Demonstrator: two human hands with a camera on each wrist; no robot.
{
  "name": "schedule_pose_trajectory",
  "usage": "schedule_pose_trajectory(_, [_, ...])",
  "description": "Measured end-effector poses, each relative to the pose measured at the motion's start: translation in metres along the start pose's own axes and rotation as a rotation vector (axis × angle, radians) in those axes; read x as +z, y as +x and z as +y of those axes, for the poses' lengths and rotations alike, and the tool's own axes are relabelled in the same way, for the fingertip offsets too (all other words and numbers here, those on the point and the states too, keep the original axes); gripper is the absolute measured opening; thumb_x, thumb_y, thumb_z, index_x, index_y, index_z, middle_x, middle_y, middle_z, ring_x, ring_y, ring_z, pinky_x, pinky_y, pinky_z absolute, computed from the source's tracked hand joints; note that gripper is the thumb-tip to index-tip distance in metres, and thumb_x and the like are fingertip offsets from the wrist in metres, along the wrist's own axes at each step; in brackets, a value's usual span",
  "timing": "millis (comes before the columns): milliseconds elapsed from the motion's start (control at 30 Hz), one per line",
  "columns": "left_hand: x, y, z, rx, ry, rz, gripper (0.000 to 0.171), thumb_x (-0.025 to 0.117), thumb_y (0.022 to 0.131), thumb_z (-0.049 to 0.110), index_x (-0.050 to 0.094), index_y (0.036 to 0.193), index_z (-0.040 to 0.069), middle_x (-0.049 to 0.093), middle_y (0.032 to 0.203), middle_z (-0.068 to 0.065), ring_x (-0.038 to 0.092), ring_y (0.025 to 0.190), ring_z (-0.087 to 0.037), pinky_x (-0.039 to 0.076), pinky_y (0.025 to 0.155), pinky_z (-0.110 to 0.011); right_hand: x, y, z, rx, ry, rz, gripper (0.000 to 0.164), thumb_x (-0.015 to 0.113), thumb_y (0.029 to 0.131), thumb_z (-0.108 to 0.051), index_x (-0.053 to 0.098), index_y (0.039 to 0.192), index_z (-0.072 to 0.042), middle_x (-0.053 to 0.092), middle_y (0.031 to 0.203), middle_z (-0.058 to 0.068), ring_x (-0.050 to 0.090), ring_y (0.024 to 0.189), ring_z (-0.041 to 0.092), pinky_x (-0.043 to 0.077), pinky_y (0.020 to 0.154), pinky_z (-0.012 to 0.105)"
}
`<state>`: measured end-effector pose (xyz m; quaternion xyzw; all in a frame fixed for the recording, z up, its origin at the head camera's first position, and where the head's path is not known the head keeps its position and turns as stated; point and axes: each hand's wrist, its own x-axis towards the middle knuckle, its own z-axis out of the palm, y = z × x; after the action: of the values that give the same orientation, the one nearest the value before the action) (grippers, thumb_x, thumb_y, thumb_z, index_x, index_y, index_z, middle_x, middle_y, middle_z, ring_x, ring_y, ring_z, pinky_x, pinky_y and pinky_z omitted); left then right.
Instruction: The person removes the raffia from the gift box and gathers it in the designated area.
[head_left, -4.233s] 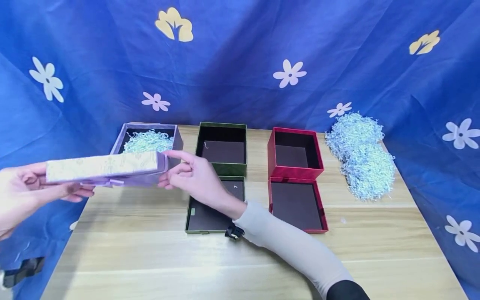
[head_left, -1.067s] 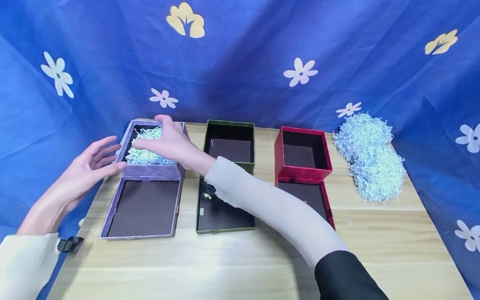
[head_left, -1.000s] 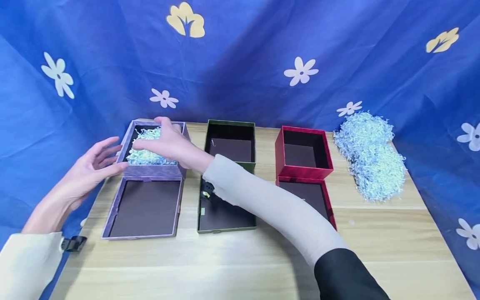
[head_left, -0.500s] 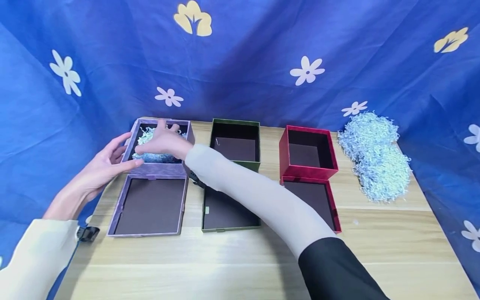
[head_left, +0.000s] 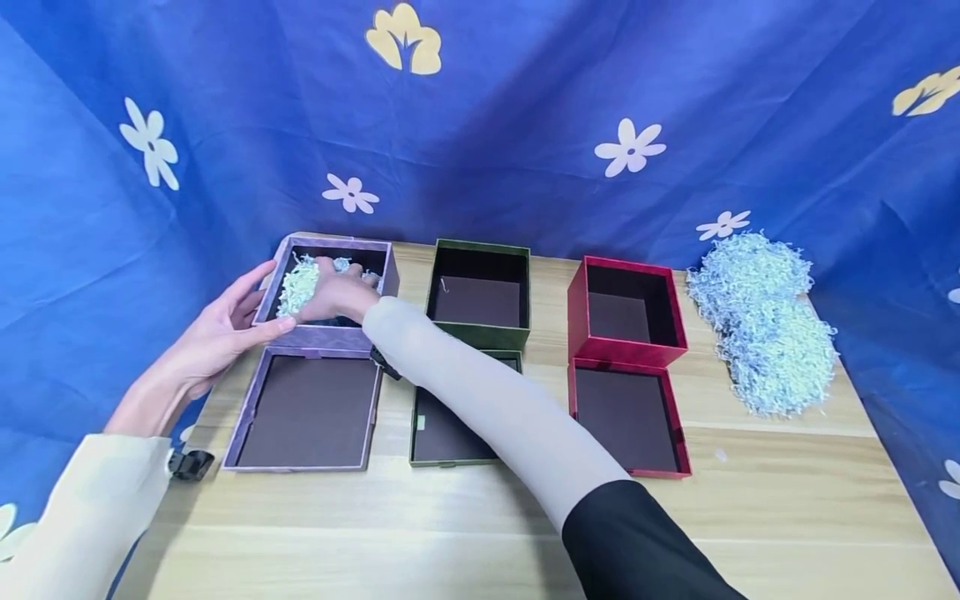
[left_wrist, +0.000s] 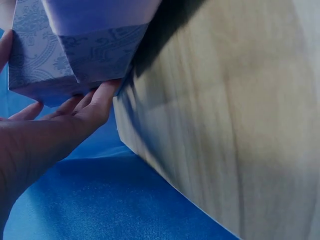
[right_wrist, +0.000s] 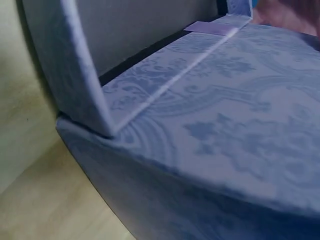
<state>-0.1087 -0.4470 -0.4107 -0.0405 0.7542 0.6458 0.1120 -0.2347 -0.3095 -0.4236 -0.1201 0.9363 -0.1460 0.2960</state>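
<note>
In the head view, my right hand (head_left: 337, 293) reaches into a lavender gift box (head_left: 322, 336), its fingers spread over pale blue shredded paper (head_left: 298, 287). Its fingertips are partly hidden in the filler. My left hand (head_left: 213, 337) rests against that box's left side, with the thumb along the front left corner. The left wrist view shows those fingers touching the patterned wall of the lavender box (left_wrist: 102, 55). Joined to the box's front, the lid (head_left: 311, 412) lies folded open on the table. The right wrist view shows the box's patterned front (right_wrist: 220, 130) up close; that hand is mostly out of it.
A green box (head_left: 480, 335) stands right of the lavender one, its lid (head_left: 450, 433) partly under my right sleeve. Farther right is a red box (head_left: 626, 350) with its lid (head_left: 630, 417) open. A heap of shredded paper (head_left: 776, 342) lies at the table's (head_left: 780, 483) right.
The lavender lid, held up by both hands earlier, now lies flat. My right hand has shifted right within the box, uncovering filler at its left. My left hand has come against the box's side.
</note>
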Motion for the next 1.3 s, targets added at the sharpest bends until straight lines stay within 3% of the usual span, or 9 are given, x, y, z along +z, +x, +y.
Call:
schedule_pose_trajectory(133, [0.0, -0.002, 0.001, 0.017, -0.004, 0.01, 0.093, 0.068, 0.107, 0.001, 0.017, 0.177, 0.034, 0.017, 0.174, -0.028, 0.03, 0.153, -0.028, 0.047, 0.096, -0.014, 0.004, 0.004, -0.001, -0.07, 0.062, 0.026, 0.112, 0.093, 0.078, -0.064, 0.027, 0.168, -0.052, 0.035, 0.17, 0.0, 0.032, 0.156, 0.03, 0.034, 0.121, 0.049])
schedule_pose_trajectory(233, [0.001, -0.002, 0.003, 0.016, 0.002, 0.006, 0.093, 0.068, 0.107, 0.001, 0.016, 0.177, 0.033, 0.016, 0.175, -0.027, 0.028, 0.155, -0.031, 0.047, 0.097, -0.014, -0.005, -0.005, 0.006, -0.176, 0.191, 0.011, 0.101, 0.097, 0.08, -0.043, 0.041, 0.164, -0.04, 0.053, 0.153, -0.008, 0.051, 0.137, 0.015, 0.045, 0.109, 0.034])
schedule_pose_trajectory(367, [0.0, -0.001, 0.005, 0.0, 0.022, -0.012, 0.094, 0.067, 0.108, 0.004, 0.012, 0.177, 0.036, 0.008, 0.18, -0.022, 0.015, 0.162, -0.033, 0.043, 0.106, -0.017, -0.02, -0.017, 0.02, -0.293, 0.364, -0.059, 0.087, 0.093, 0.086, -0.018, 0.049, 0.161, -0.024, 0.062, 0.139, -0.013, 0.057, 0.112, 0.006, 0.047, 0.092, 0.02])
schedule_pose_trajectory(567, [-0.002, 0.0, 0.009, -0.02, 0.081, -0.026, 0.095, 0.067, 0.109, 0.008, 0.007, 0.177, 0.038, 0.006, 0.181, -0.019, 0.009, 0.164, -0.035, 0.039, 0.115, -0.023, -0.026, -0.026, 0.023, -0.279, 0.473, -0.049, 0.087, 0.088, 0.091, -0.013, 0.046, 0.167, -0.022, 0.056, 0.156, -0.014, 0.054, 0.126, 0.003, 0.045, 0.101, 0.017])
schedule_pose_trajectory(733, [-0.001, -0.003, 0.011, -0.08, 0.119, -0.021, 0.099, 0.069, 0.11, 0.017, -0.002, 0.177, 0.034, 0.001, 0.18, -0.02, 0.004, 0.165, -0.038, 0.028, 0.127, -0.045, -0.027, -0.038, 0.023, -0.249, 0.516, -0.005, 0.088, 0.086, 0.094, -0.016, 0.042, 0.17, -0.026, 0.046, 0.166, -0.015, 0.049, 0.138, 0.003, 0.045, 0.108, 0.022])
schedule_pose_trajectory(833, [-0.002, -0.005, 0.011, -0.104, 0.126, -0.008, 0.102, 0.071, 0.109, 0.021, -0.005, 0.177, 0.032, 0.0, 0.18, -0.021, 0.005, 0.164, -0.04, 0.038, 0.121, -0.037, -0.03, -0.045, 0.024, -0.276, 0.533, 0.023, 0.089, 0.087, 0.094, -0.016, 0.042, 0.17, -0.024, 0.047, 0.166, -0.013, 0.049, 0.138, 0.003, 0.045, 0.106, 0.021])
schedule_pose_trajectory(1000, [-0.002, -0.008, 0.011, -0.098, 0.117, 0.029, 0.104, 0.073, 0.108, 0.019, -0.005, 0.177, 0.026, 0.008, 0.178, -0.026, 0.018, 0.16, -0.045, 0.051, 0.091, -0.014, -0.041, -0.054, 0.028, -0.342, 0.599, 0.029, 0.088, 0.086, 0.093, -0.01, 0.044, 0.169, -0.025, 0.05, 0.163, -0.013, 0.057, 0.117, 0.01, 0.052, 0.084, 0.024])
schedule_pose_trajectory(1133, [-0.002, -0.01, 0.012, -0.084, 0.135, 0.04, 0.106, 0.074, 0.107, 0.018, -0.005, 0.177, 0.023, 0.007, 0.178, -0.027, 0.017, 0.161, -0.047, 0.049, 0.092, -0.011, -0.051, -0.058, 0.035, -0.35, 0.651, -0.009, 0.089, 0.083, 0.096, -0.011, 0.038, 0.171, -0.026, 0.041, 0.169, -0.015, 0.054, 0.127, 0.007, 0.051, 0.09, 0.025])
schedule_pose_trajectory(1300, [-0.002, -0.015, 0.011, -0.078, 0.188, 0.027, 0.108, 0.075, 0.106, 0.016, -0.007, 0.176, 0.023, 0.006, 0.18, -0.022, 0.014, 0.162, -0.045, 0.043, 0.11, -0.019, -0.064, -0.063, 0.045, -0.388, 0.715, -0.036, 0.093, 0.082, 0.098, -0.011, 0.03, 0.174, -0.024, 0.031, 0.174, -0.014, 0.04, 0.149, 0.004, 0.046, 0.109, 0.025])
